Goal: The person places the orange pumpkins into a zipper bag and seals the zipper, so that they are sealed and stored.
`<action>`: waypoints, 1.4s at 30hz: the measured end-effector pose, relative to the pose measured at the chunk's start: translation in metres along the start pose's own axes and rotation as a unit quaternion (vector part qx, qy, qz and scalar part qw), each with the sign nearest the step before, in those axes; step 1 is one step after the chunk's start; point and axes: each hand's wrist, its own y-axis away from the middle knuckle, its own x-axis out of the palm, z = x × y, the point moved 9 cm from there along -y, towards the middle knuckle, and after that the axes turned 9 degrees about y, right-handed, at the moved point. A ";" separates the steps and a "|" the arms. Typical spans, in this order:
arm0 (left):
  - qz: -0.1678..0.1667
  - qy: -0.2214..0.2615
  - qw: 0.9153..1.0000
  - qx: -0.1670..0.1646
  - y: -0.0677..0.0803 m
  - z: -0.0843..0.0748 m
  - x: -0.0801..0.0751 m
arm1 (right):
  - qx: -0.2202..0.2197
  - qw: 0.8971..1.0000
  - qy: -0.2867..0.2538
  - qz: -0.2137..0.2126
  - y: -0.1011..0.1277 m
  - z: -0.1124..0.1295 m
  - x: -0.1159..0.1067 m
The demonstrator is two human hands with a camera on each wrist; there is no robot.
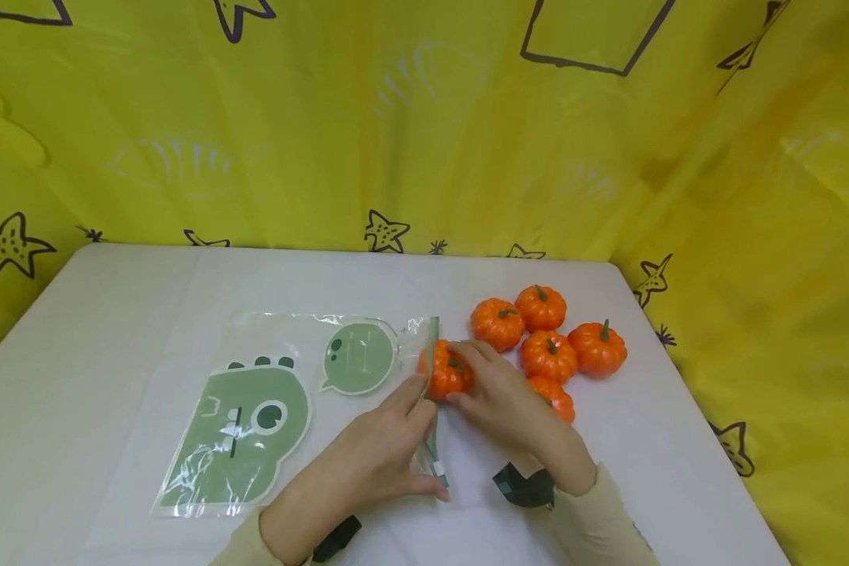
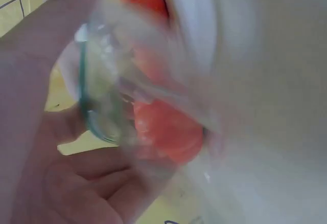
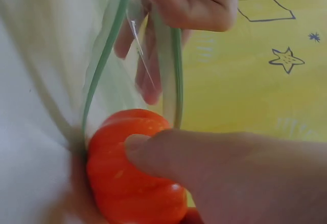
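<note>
**Pumpkin halfway into the zip bag**

Standing by the white table (image 1: 113,299). On the left lies a clear plastic zip bag printed with a green dinosaur (image 1: 255,424), flat, its green zip mouth pointing right. The left hand (image 1: 375,452) pinches the mouth's upper edge and lifts it, fingers curled on the plastic, so the opening gapes. Right at that opening sits a small orange plastic pumpkin with a green stem (image 1: 447,376), gripped by the right hand (image 1: 509,401), fingers wrapped over its top; in the right wrist view it's just crossing the zip strips.

Further right, five more orange pumpkins (image 1: 548,334) cluster together, one partly hidden under the right wrist.

My guess at the risk: the mouth looks barely wider than the pumpkin, so it could snag on the zip or the slick plastic slip from the pinch. That wrist might also nudge the cluster.
</note>
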 end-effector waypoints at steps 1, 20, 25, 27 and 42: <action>0.001 -0.002 1.000 0.001 0.000 0.000 0.000 | 0.003 1.000 -0.001 -0.005 0.000 0.000 0.000; -0.052 -0.025 0.996 0.072 0.000 -0.011 -0.007 | -0.010 0.998 -0.058 -0.026 -0.001 0.002 0.001; -0.029 -0.025 0.997 0.074 0.000 -0.012 -0.004 | 0.010 0.997 -0.074 -0.028 -0.004 -0.001 0.004; -0.020 -0.022 0.997 0.070 0.000 -0.012 -0.003 | 0.019 0.995 -0.088 -0.034 -0.006 -0.003 0.005; -0.026 -0.020 0.995 0.094 0.002 -0.010 -0.015 | -0.009 0.993 -0.108 -0.035 -0.007 0.000 0.008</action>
